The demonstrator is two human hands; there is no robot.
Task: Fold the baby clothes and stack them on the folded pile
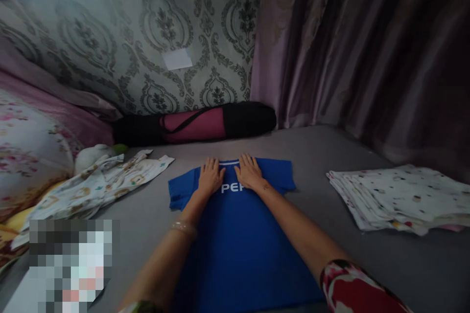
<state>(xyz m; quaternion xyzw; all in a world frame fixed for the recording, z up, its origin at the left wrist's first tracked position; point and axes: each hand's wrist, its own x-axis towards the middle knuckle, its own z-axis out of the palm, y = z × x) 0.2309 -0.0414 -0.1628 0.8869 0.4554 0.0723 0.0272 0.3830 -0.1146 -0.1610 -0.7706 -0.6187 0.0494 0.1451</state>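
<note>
A blue T-shirt (249, 244) with white lettering lies spread out on the grey bed sheet (308, 146), its collar end away from me. Flat on the shirt's left shoulder area rests my left hand (212, 176), fingers extended toward the collar. My right hand (248, 171) presses flat on the other shoulder, partly covering the lettering. Both palms touch the cloth and neither hand grips it. The short sleeves stick out to either side.
A stack of folded white printed cloths (400, 195) lies on the right. Printed white clothing (106, 181) and a floral pillow (33, 146) are on the left. Along the patterned wall lies a long black and maroon bag (194, 124). Purple curtains (312, 44) hang at the right.
</note>
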